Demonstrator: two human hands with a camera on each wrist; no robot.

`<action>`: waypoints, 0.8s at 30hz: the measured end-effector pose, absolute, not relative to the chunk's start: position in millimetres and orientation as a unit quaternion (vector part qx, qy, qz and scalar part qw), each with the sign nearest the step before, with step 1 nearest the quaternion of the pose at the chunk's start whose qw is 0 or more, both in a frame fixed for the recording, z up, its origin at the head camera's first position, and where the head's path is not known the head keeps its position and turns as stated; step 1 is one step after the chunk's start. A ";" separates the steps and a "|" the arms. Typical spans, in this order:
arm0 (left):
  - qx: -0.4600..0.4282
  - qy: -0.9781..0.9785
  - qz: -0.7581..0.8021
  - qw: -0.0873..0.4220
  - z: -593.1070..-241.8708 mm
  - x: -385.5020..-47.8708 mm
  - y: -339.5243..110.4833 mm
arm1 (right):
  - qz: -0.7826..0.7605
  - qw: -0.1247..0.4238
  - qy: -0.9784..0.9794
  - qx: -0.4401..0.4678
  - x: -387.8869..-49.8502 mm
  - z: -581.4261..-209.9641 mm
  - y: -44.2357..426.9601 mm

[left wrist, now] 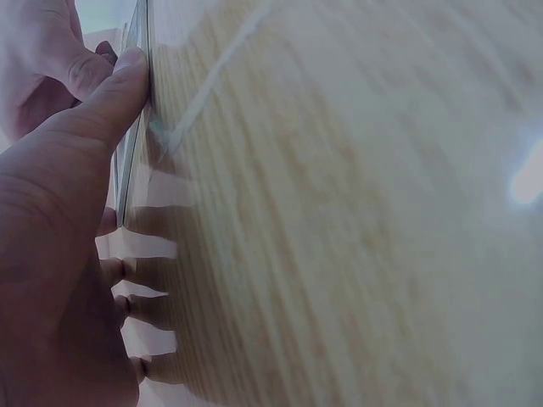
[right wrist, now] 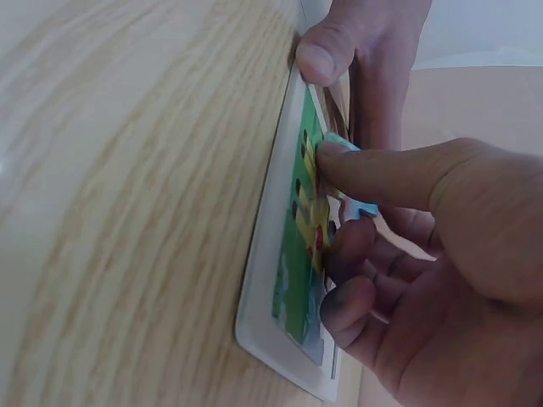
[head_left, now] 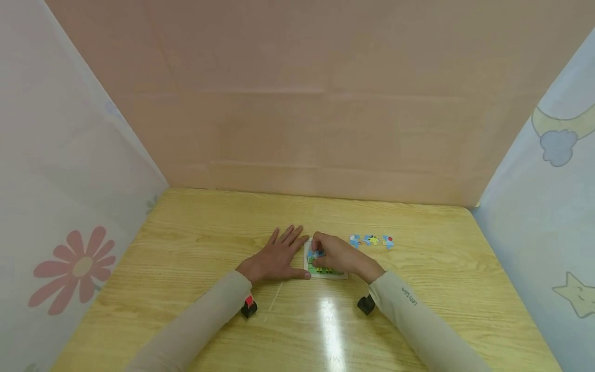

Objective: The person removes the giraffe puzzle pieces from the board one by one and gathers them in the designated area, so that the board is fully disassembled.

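A white-framed puzzle board [head_left: 325, 276] with a green and yellow picture lies flat on the table. My left hand [head_left: 275, 260] rests at its left side, fingers spread, the thumb [left wrist: 127, 68] on the board's near left corner. Above the board, my right hand [head_left: 341, 254] pinches a light blue puzzle piece [right wrist: 361, 206] between thumb and fingers. That piece stands tilted over the picture in the right wrist view. The right hand hides part of the board in the head view.
Right of the board's far side, three loose puzzle pieces [head_left: 355, 241], [head_left: 372, 239], [head_left: 388, 241] lie in a row on the wooden table [head_left: 209, 222]. A tan backdrop [head_left: 288, 129] stands behind the table, with patterned side panels left and right.
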State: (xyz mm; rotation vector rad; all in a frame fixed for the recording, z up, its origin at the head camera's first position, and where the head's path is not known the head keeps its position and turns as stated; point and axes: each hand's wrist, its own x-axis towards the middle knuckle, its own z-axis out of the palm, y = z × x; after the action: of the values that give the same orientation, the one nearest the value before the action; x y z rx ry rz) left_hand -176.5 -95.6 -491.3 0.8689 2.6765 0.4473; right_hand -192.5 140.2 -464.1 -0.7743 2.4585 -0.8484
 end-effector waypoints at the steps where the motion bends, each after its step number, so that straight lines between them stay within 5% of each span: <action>1: 0.302 0.929 0.158 0.146 -490.9 -176.4 -95.7 | -0.306 0.210 0.885 -0.282 -192.4 -464.8 140.5; 24: 0.297 0.930 0.162 0.145 -490.5 -175.9 -95.4 | -0.378 0.159 0.880 -0.240 -195.6 -452.0 171.8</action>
State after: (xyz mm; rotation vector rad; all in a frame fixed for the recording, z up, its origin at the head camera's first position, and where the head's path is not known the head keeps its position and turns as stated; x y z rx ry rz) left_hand -175.9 -95.4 -490.5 0.8551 2.6794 0.4663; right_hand -195.6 171.8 -452.0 -0.6871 2.5147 -1.0800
